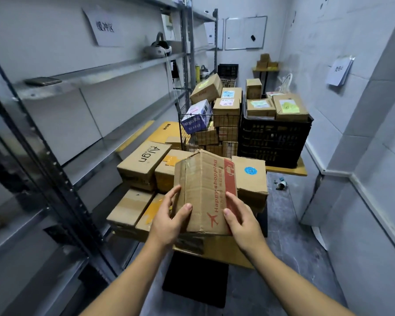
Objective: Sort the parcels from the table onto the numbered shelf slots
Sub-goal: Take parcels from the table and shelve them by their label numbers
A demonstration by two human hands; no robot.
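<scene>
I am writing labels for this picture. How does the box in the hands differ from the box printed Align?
The held box carries red print, Happy shopping and a plane; the Align box carries black print. The left hand and right hand grip the held box at its near end; the Align box lies on other boxes, untouched. Both are brown cardboard.

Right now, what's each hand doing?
Left hand: gripping the Happy shopping box, left side.
Right hand: gripping the same box, right side.
</scene>
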